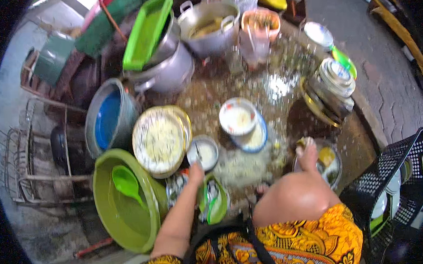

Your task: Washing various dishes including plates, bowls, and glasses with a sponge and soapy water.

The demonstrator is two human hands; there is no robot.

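My left hand [196,174] is at the near rim of a small bowl [209,153] holding whitish liquid. A dark, thin thing lies in that bowl. My fingers are blurred, and I cannot tell whether they grip the rim. On the right, the fingers of my right hand [309,156] are bent around a small yellowish, sudsy scrubber [300,141]. That hand is over a round basin [337,166] with a yellow sponge [326,156] and suds in it. Ahead, a white bowl [237,116] overlaps a blue-rimmed plate [256,140]. Sudsy stacked plates [158,140] lie left of the small bowl.
A green tub [151,221] with a green dipper [125,181] stands left, beside a grey bucket [124,111]. Large metal pots [210,42] stand at the back. Stacked dishes [336,75] and a black crate [374,184] are right. The floor [209,87] is wet.
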